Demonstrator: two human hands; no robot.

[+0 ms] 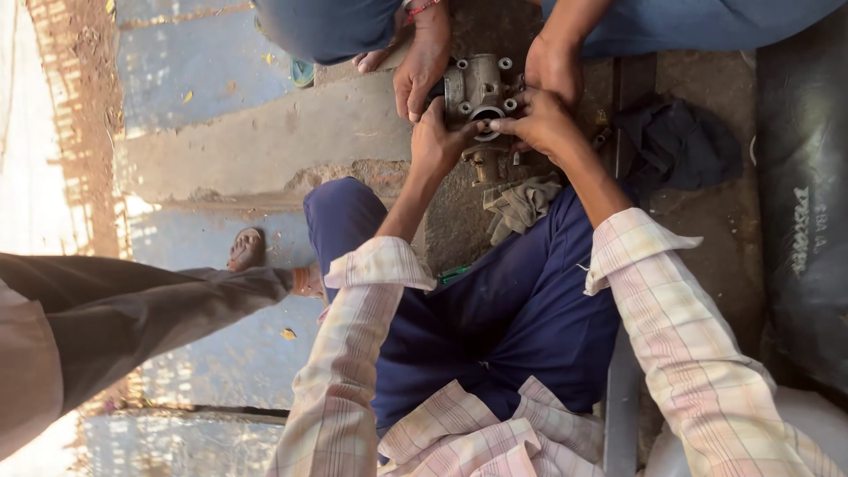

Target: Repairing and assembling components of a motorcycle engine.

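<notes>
- Metal engine part (478,91), grey and blocky with bolt holes round a dark circular opening, sits on the dusty ground (707,238) just ahead of the person's knees, hemmed in by four hands.
- Left hand (435,141) presses against the near left side of the part, its fingers (465,131) curled in toward the round opening; whether they pinch anything small there I cannot tell.
- Right hand (541,121) comes in from the other side, fingers stretched to the rim of the same opening, fingertips touching the metal and nearly meeting the left hand's.
- A second person crouching opposite has one hand (422,64) resting on the part's far left edge and another hand (554,64) bearing down on its far right edge.
- A crumpled greyish rag (519,205) lies on the ground just below the part, against the blue trousers (503,309).
- A dark cloth (676,146) lies bunched to the right, near the part but apart from it.
- A sandalled foot (247,249) of a bystander stands well off to the left on the blue-painted floor.
</notes>
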